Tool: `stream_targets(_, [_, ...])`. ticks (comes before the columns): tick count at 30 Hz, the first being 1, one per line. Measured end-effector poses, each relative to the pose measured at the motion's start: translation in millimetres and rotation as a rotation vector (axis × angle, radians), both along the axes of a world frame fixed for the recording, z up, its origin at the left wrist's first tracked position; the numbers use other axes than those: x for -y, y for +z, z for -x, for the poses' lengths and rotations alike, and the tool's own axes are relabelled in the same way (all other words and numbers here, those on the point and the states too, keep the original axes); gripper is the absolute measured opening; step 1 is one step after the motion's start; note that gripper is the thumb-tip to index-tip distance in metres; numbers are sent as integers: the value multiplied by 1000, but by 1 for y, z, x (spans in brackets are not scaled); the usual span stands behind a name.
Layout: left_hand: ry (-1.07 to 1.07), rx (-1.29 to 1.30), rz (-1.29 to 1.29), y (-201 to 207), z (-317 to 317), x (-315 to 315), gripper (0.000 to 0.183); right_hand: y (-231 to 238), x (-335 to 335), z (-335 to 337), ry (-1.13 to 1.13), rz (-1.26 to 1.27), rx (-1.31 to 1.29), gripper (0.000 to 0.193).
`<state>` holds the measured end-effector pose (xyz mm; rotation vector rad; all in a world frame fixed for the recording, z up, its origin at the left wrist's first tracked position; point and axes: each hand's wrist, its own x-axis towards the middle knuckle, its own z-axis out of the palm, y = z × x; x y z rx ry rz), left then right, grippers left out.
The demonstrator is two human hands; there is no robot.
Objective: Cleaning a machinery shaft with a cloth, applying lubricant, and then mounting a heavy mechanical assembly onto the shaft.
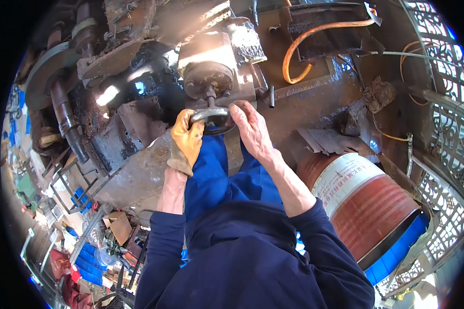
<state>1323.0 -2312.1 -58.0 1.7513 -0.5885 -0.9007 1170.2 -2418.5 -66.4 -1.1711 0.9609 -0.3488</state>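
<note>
A dark metal handwheel (214, 125) stands in front of my legs, fixed to a short shaft (211, 94) on a greasy round housing (208, 77). My left hand (187, 138), in a yellow work glove, is closed round the wheel's left side. On the opposite side my bare right hand (250, 126) grips the rim, thumb and fingers wrapped over it. Part of the wheel's rim is hidden behind both hands.
Close on my right stands a red and white drum (358, 201) beside a patterned metal screen (443, 201). An orange hose (300, 45) curves at the upper right. A rusty shaft with a disc (51, 72) fills the upper left. Tools and cartons (119, 226) clutter the lower left.
</note>
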Motion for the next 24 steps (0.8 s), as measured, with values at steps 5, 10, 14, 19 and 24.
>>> stream_targets(5, [-127, 26, -131, -1, 7, -32, 11, -13, -20, 12, -142, -122, 27, 37])
stream_targets(10, [-110, 63, -34, -19, 10, -40, 15, -90, 1, 37, -374, -186, -203, 56])
stream_targets(14, [-100, 57, -30, -18, 16, -35, 15, -146, 41, 18, -276, -320, -321, 69])
stream_targets(19, [-107, 70, -75, -22, 16, -34, 13, -177, 69, -4, -371, -561, -339, 69])
stream_targets(24, [-149, 192, -36, -26, 13, -38, 12, -172, 68, -5, -103, -58, -726, 70])
